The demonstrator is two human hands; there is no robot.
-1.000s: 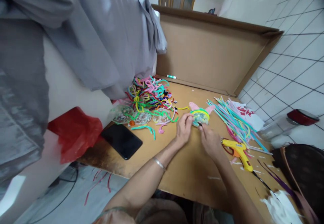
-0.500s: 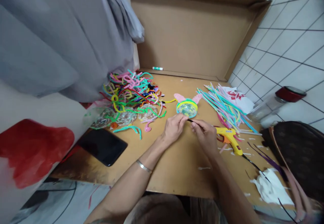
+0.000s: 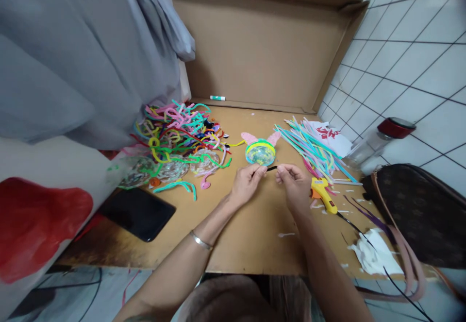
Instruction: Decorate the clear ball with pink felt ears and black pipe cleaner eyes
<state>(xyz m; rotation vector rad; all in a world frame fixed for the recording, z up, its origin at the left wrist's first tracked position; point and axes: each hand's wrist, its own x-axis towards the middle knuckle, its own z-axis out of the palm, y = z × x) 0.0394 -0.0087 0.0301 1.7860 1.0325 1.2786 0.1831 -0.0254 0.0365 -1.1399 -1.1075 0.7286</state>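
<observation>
Two hands come together over the middle of the desk in the head view. The left hand has its fingers pinched together on the left end of a short black strip, and the right hand pinches the right end the same way, so a small stretch shows between them. Just on the far side of the hands is a round craft piece with a yellow and green band and two pink ears; whether it touches the left hand I cannot tell.

To the left are a tangled heap of fuzzy craft stems and, near it, a black phone. To the right lie a bundle of straight stems and, nearer, a yellow glue gun, just beside the right hand. Farther right are a bottle with a red lid, a dark bag and a crumpled white tissue. A cardboard panel stands along the far edge.
</observation>
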